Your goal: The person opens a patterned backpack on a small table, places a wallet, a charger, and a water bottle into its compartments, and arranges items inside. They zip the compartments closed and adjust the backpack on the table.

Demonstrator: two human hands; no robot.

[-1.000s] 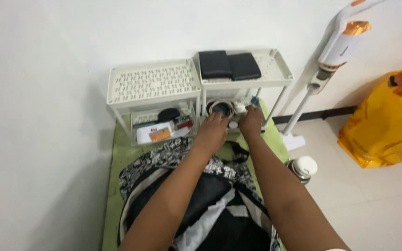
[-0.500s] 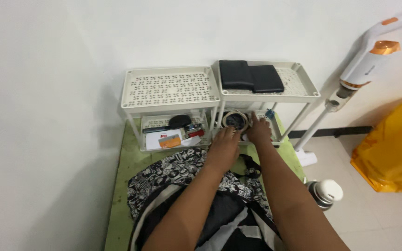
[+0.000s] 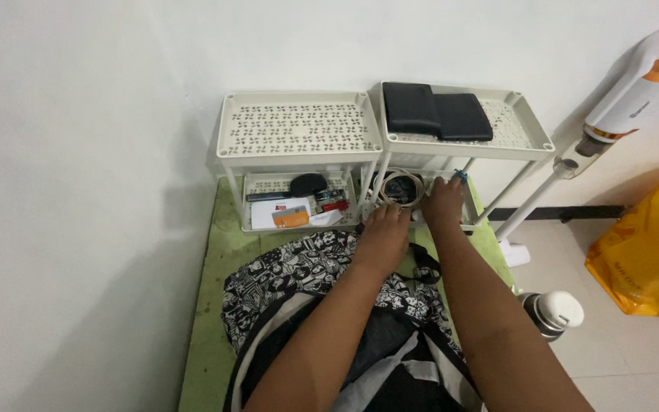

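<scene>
Since half a second ago our view has drawn nearer to the shelves, while both hands have stayed at the lower right tray. We rest our left hand (image 3: 385, 226) with fingers curled loosely at the tray's front edge, just beside a coiled pale cable (image 3: 400, 187) lying in the lower tray (image 3: 468, 216); whether it grips anything we cannot tell. Our right hand (image 3: 442, 204) curls over a small white object we cannot make out. Two cream plastic racks (image 3: 299, 122) stand side by side against the wall, their tops pierced in a leaf pattern. Two flat black pouches (image 3: 436, 114) lie on the right top. The left lower tray holds a white card with an orange label (image 3: 290, 217). Beneath our arms lies a black-and-white printed bag (image 3: 299, 275) on a green mat (image 3: 215, 267). A yellow plastic bag (image 3: 650, 259) sits right.
</scene>
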